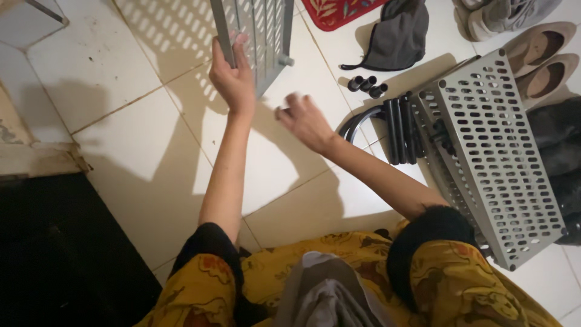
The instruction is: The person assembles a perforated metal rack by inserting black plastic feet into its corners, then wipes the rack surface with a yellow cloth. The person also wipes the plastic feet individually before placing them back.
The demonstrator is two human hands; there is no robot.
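- Hands, two, bare, both reaching forward over the white tile floor; sleeves black under a yellow patterned garment.
- Right hand, one: hovered low over the tiles, motion-blurred, fingers loosely curled; whether it pinched anything could not be told. It touched neither panel.
- Left hand, one: closed around the lower edge of an upright grey slatted panel, thumb and fingers wrapped on the frame bar. The panel stood tilted, its top cut off by the frame, casting a slotted shadow on the floor to its left.
- Grey perforated shelf panel, one: lay flat on the floor to the person's right, a second matching panel edge showing beneath it, well apart from both hands.
- Black tubes, about four long ones, lay side by side just left of the flat panel, with a curved black piece beside them.
- Short black connectors, three, clustered on the tile just beyond the tubes.
- Grey cloth cap, one, farther off.
- Beige flat shoes, two, at the far right.
- Red patterned mat, one, at the top edge.
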